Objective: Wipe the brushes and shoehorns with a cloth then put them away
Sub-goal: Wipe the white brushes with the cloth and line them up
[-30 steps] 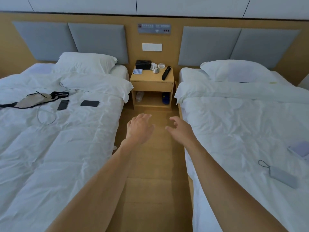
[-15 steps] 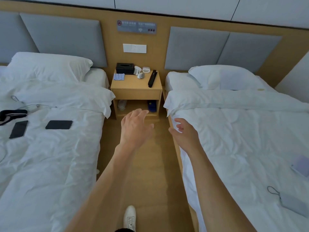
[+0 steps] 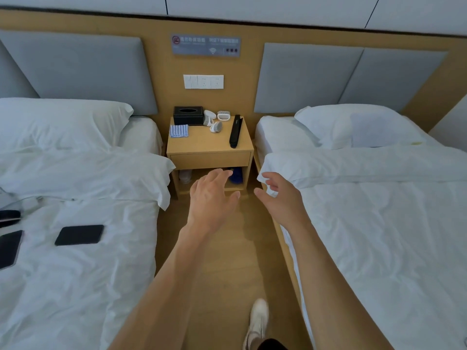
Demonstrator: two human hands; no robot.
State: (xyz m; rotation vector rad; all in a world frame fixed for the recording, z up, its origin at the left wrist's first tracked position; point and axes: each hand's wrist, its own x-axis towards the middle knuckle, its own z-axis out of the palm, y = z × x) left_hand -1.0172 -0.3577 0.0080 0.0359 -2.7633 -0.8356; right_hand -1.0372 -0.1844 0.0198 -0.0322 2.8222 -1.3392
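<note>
A wooden nightstand (image 3: pixel 209 157) stands between two beds. On its top lie a folded blue striped cloth (image 3: pixel 179 130), three small white brushes (image 3: pixel 216 127) (image 3: pixel 223 115) (image 3: pixel 209 115), and black shoehorns (image 3: pixel 236 131) along the right side. My left hand (image 3: pixel 211 198) and my right hand (image 3: pixel 280 198) hover over the aisle floor in front of the nightstand, both with fingers apart and holding nothing. Neither hand touches anything.
A black tissue box (image 3: pixel 188 115) sits at the nightstand's back left. Its open lower shelf holds a blue object (image 3: pixel 237 176) and a clear one (image 3: pixel 185 176). White beds flank the narrow wooden aisle; two dark phones (image 3: pixel 79 234) (image 3: pixel 8 248) lie on the left bed. My white shoe (image 3: pixel 257 320) is on the floor.
I have moved forward down the aisle, so the nightstand is closer. Both hands have stretched out toward it, still holding nothing. My shoe has come into view.
</note>
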